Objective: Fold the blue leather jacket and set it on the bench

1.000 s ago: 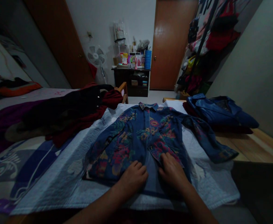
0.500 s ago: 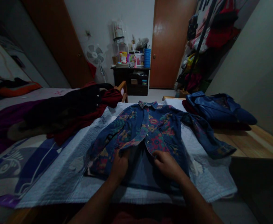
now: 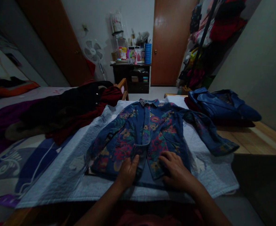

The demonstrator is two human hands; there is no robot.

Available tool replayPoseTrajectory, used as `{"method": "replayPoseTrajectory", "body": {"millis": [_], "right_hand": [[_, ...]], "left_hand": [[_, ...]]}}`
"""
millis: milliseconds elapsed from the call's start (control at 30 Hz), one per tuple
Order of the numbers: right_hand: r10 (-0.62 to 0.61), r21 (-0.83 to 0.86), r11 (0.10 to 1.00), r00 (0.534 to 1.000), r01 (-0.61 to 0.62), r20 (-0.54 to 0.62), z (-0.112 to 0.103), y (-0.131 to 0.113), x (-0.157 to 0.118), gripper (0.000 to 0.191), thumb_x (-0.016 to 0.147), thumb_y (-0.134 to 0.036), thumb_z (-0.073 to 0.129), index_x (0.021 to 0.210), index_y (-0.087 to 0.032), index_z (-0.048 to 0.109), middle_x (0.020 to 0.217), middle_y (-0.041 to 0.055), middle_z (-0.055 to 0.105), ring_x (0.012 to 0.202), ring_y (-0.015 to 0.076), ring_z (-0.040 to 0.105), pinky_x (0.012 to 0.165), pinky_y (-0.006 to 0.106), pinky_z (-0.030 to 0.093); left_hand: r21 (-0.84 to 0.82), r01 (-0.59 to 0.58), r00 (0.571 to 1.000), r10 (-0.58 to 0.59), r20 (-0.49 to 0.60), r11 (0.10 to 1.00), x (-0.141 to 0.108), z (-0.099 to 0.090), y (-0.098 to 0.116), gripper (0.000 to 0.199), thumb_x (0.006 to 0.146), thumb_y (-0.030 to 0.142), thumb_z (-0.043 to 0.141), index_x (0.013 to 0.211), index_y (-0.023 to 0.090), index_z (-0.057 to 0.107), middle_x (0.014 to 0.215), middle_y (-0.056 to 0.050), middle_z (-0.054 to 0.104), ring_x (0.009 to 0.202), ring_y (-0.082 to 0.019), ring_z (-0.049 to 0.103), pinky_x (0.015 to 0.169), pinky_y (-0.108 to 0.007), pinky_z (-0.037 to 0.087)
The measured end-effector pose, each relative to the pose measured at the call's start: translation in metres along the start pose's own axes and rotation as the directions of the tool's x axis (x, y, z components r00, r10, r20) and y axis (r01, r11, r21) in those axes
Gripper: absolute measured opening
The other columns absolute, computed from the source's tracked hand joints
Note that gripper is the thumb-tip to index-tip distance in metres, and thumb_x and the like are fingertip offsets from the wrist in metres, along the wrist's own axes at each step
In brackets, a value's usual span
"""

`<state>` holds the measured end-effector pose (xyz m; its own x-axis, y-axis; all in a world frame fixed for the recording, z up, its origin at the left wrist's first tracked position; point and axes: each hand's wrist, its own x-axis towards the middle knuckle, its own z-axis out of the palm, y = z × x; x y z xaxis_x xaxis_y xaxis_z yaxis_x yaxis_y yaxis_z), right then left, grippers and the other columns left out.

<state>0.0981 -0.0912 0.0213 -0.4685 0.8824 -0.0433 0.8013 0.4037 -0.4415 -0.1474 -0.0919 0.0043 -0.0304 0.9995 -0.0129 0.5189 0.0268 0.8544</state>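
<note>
A blue denim jacket printed with pink, yellow and green flowers [image 3: 149, 125] lies front up, collar away from the person, on a pale blue quilted cloth [image 3: 67, 177]. One sleeve stretches out to the right; the buttoned front parts toward the hem. The left hand [image 3: 127, 172] is at one loose front edge, which is folded over; its thumb rests against the denim, but the other fingers are mostly hidden, so I cannot tell whether they pinch. The right hand [image 3: 179, 171] lies palm down on the opposite front panel, fingers loosely spread and bent, thumb apart.

To the right, a glossy blue folded jacket [image 3: 218, 103] sits on dark red folded fabric [image 3: 237, 122], on a smooth light wooden surface [image 3: 258, 138]. To the left, a rumpled black garment [image 3: 57, 102] overlaps soft dark red cloth [image 3: 76, 127]. Farther back, a dark open-fronted cabinet [image 3: 121, 80] holds a small brown box [image 3: 135, 78]; a ribbed blue cylinder [image 3: 148, 54] stands on top.
</note>
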Motion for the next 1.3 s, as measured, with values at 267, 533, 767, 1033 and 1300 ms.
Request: {"method": "replayPoseTrajectory", "body": {"millis": [267,533,767,1033,1300], "right_hand": [[0.215,0.145,0.972,0.942,-0.182,-0.256,0.025,0.044,-0.01,0.042,0.079,-0.015,0.052,0.121,-0.013,0.056,0.117,0.0139,0.061,0.109,0.0259,0.055,0.096,0.04,0.043],[0.123,0.48,0.876,0.939,0.05,-0.321,0.011,0.011,0.011,0.014,0.09,-0.027,0.051,0.094,-0.02,0.063,0.092,0.0031,0.063,0.089,0.0173,0.06,0.083,0.029,0.045],[0.144,0.406,0.914,0.931,0.005,-0.335,0.023,0.022,-0.002,0.058,0.079,-0.035,0.064,0.132,-0.021,0.044,0.123,0.0104,0.057,0.112,0.024,0.055,0.097,0.04,0.044],[0.085,-0.088,0.988,0.925,-0.125,-0.37,0.044,0.03,-0.031,0.066,0.077,-0.026,0.062,0.138,-0.012,0.042,0.133,0.018,0.05,0.123,0.0316,0.045,0.101,0.047,0.039],[0.047,-0.159,0.984,0.98,-0.079,-0.194,0.029,0.041,-0.039,0.055,0.079,0.0,0.044,0.129,-0.02,0.057,0.113,0.0103,0.062,0.097,0.0228,0.054,0.084,0.035,0.047]], "left_hand": [[0.038,-0.357,0.898,0.331,0.291,0.933,0.001,0.018,0.011,0.05,0.073,0.009,0.048,0.121,0.02,0.058,0.125,-0.008,0.058,0.116,-0.021,0.054,0.101,-0.034,0.043],[0.386,-0.522,0.843,0.39,0.371,0.761,-0.004,0.053,0.017,0.092,0.064,0.023,0.068,0.147,0.021,0.029,0.144,-0.014,0.044,0.128,-0.035,0.043,0.105,-0.053,0.037],[0.126,-0.507,0.839,0.456,0.296,0.853,0.019,0.043,0.024,0.051,0.074,0.007,0.054,0.123,0.021,0.055,0.11,-0.007,0.066,0.101,-0.022,0.063,0.086,-0.034,0.051],[0.044,-0.502,0.864,0.499,0.072,0.864,0.032,0.001,0.039,0.025,0.085,0.02,0.058,0.109,0.022,0.062,0.103,-0.005,0.066,0.096,-0.019,0.063,0.084,-0.03,0.05],[0.235,-0.595,0.804,0.571,0.164,0.769,0.031,-0.027,0.039,0.019,0.088,0.022,0.051,0.103,0.02,0.064,0.096,-0.006,0.06,0.09,-0.018,0.06,0.078,-0.029,0.049]]}}
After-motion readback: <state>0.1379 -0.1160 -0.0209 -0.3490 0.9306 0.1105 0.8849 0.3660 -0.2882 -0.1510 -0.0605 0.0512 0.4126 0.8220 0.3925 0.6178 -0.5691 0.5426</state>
